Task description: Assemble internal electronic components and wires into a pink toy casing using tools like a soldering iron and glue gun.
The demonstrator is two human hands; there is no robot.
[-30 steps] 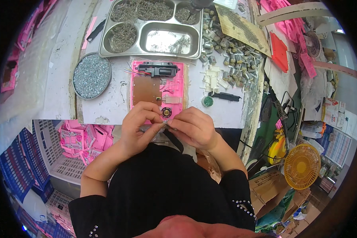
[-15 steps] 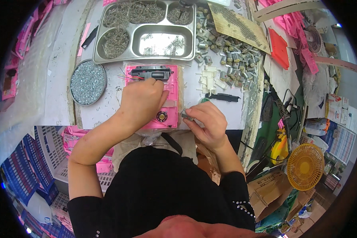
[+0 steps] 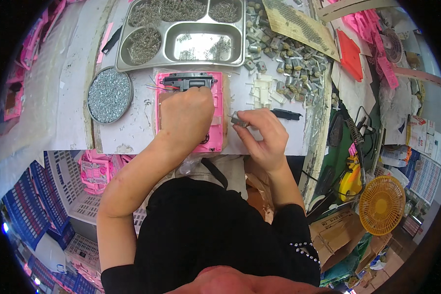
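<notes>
A pink plastic housing (image 3: pixel 217 110) lies in front of me with a black plastic assembly (image 3: pixel 190 80) and thin wires at its far end. My left hand (image 3: pixel 191 110) is curled over the middle of the housing, its fingertips turned under, so anything in them is hidden. The round part near the housing's close end is mostly covered by that hand. To the right of the housing, my right hand (image 3: pixel 264 132) pinches a small silvery motor (image 3: pixel 238 120) between thumb and fingers, just above the white table surface.
Beyond the housing stands a metal compartment tray (image 3: pixel 181 67) with small springs. A round dish of tiny metal pieces (image 3: pixel 109 95) sits at left. Several small motors (image 3: pixel 294 73), white plastic parts (image 3: pixel 262 90) and a black strip (image 3: pixel 285 114) lie at right, near a yellow fan (image 3: pixel 381 205).
My left hand has slid right and turned over the housing, covering more of it. My right hand, still pinching the motor, has moved slightly right and away from me. The whole view has shifted a little.
</notes>
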